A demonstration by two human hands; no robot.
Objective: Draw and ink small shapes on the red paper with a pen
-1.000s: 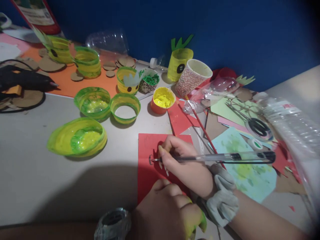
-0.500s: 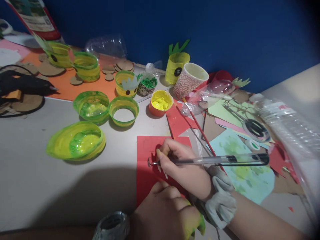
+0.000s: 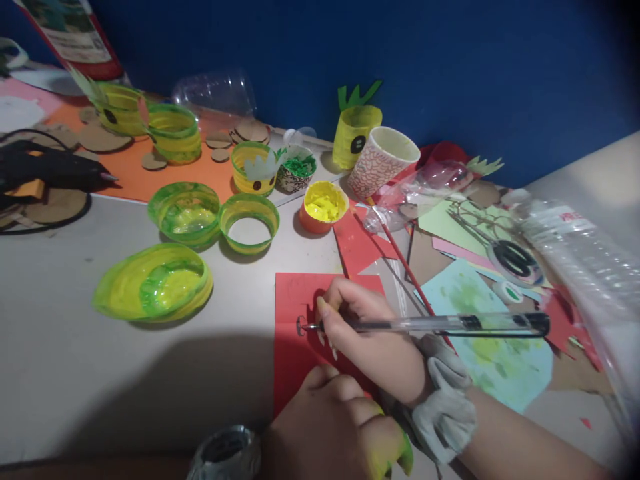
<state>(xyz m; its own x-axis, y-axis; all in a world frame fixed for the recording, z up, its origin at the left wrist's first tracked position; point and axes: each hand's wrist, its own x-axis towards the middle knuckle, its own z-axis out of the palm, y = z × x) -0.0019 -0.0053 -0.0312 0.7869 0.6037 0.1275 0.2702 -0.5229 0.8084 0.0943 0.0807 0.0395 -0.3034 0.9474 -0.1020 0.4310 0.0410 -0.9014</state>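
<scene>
Head view, left to right: a black glue gun [image 3: 50,163] lies by the far left, and a slanted yellow-green cup [image 3: 120,290] rests nearer the middle. Between that cup and the straight left edge of the red paper [image 3: 295,297] runs a broad stretch of worktop [image 3: 240,287], shaded toward the front, giving sideways room. The left hand [image 3: 327,427] lies over the paper's near part, fingers curled close together; whether they pinch anything I cannot tell. The pen [image 3: 420,324] is over the paper, its tip at a small dark outline near the left edge. Its long axis runs almost level across the view, tip pointing left, rear end right. The right hand [image 3: 370,350] pinches it near the tip between thumb and fingers. Right of the paper space is tighter: a red-handled brush [image 3: 407,269] slants past the right hand, then come a paint-blotched pale blue sheet [image 3: 525,373] and scissors [image 3: 513,259].
</scene>
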